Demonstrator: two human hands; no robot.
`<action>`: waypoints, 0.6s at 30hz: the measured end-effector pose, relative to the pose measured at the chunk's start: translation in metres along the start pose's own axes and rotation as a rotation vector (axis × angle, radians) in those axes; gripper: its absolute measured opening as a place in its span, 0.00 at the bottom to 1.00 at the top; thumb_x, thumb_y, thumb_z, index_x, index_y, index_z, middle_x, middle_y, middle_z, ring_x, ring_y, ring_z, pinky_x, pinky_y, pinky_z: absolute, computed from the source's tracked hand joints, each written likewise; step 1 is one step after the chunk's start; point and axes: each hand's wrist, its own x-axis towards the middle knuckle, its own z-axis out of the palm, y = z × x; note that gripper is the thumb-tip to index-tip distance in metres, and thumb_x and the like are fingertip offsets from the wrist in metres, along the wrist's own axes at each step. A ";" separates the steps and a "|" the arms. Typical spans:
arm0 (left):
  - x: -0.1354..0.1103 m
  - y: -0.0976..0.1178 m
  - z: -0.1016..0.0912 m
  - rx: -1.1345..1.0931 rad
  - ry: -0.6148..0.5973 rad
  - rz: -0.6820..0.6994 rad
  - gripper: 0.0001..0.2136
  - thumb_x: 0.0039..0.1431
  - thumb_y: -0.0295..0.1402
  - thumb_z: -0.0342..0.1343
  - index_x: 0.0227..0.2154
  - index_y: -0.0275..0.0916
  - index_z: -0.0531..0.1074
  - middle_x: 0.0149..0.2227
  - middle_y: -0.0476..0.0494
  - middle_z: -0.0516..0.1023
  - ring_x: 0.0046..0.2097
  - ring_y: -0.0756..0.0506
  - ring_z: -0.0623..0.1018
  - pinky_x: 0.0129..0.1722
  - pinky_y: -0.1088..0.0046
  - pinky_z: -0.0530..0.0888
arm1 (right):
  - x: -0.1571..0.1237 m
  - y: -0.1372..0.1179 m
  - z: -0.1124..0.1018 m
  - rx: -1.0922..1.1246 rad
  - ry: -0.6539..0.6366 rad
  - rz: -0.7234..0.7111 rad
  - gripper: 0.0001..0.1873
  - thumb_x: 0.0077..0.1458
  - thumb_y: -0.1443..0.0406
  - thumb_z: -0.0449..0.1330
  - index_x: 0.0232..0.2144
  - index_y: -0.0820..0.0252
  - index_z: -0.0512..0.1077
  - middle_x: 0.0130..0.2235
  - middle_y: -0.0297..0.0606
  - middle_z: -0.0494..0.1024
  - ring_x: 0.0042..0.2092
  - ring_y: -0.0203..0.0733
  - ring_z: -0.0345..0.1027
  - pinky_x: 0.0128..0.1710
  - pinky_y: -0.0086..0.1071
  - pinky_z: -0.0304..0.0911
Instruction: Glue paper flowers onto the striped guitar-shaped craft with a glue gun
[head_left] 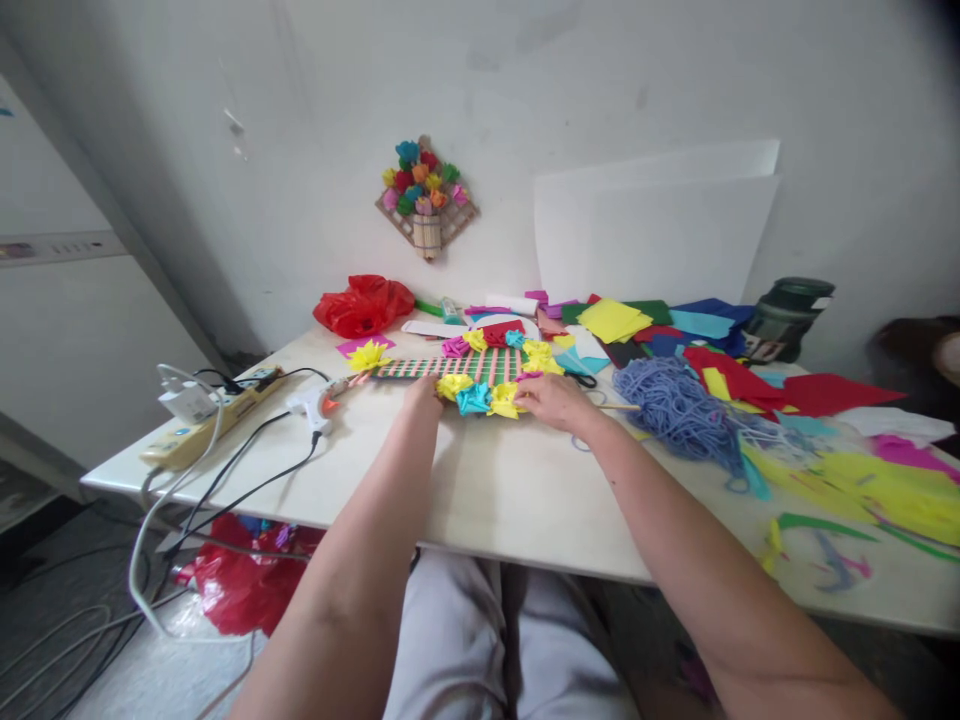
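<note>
The latticed panel (480, 371), woven in green and pink, lies at the middle of the worktop (480, 500), its narrow end pointing left, with both hands at its near edge. The left hand (429, 392) is beside a yellow paper flower (454, 386); its fingers are mostly out of sight behind the wrist, so I cannot tell whether that grip is apart or together. The right hand (556, 401) has its fingers bent in against another yellow flower (505, 400) near the wider end, though whether the grip is clamped on the flower or merely presses there I cannot tell. A thin stick (621, 407) sticks out to the right from under this hand. Judging by how things lie, the border looks well advanced: blooms in magenta, yellow, red and blue line the far side of the wide part, more yellow ones sit around its right end, and a blue flower (474, 400) fills the near row between the two yellow ones. The centre of the weave and much of the narrow stretch look bare, apart from the yellow bloom (370, 356) at the left tip. Whether each flower is fixed cannot be seen.
</note>
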 end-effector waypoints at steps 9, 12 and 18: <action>0.007 0.012 0.017 0.143 -0.028 -0.035 0.05 0.52 0.27 0.56 0.33 0.35 0.69 0.25 0.46 0.73 0.27 0.46 0.76 0.26 0.73 0.73 | 0.001 0.001 0.004 0.039 0.026 0.038 0.12 0.54 0.61 0.51 0.32 0.55 0.74 0.35 0.35 0.79 0.37 0.39 0.69 0.30 0.28 0.52; 0.008 0.018 0.021 0.166 -0.044 -0.014 0.05 0.53 0.25 0.54 0.34 0.35 0.68 0.24 0.47 0.72 0.25 0.48 0.75 0.25 0.74 0.73 | 0.004 -0.004 0.005 0.057 0.041 0.055 0.12 0.54 0.60 0.51 0.33 0.55 0.75 0.34 0.35 0.79 0.37 0.38 0.69 0.31 0.28 0.52; 0.005 0.027 0.028 0.159 -0.165 -0.001 0.05 0.53 0.28 0.55 0.34 0.33 0.68 0.23 0.47 0.72 0.23 0.48 0.75 0.27 0.71 0.75 | 0.009 -0.025 0.001 -0.018 0.038 0.060 0.14 0.56 0.60 0.50 0.35 0.54 0.74 0.35 0.36 0.79 0.38 0.40 0.70 0.31 0.29 0.53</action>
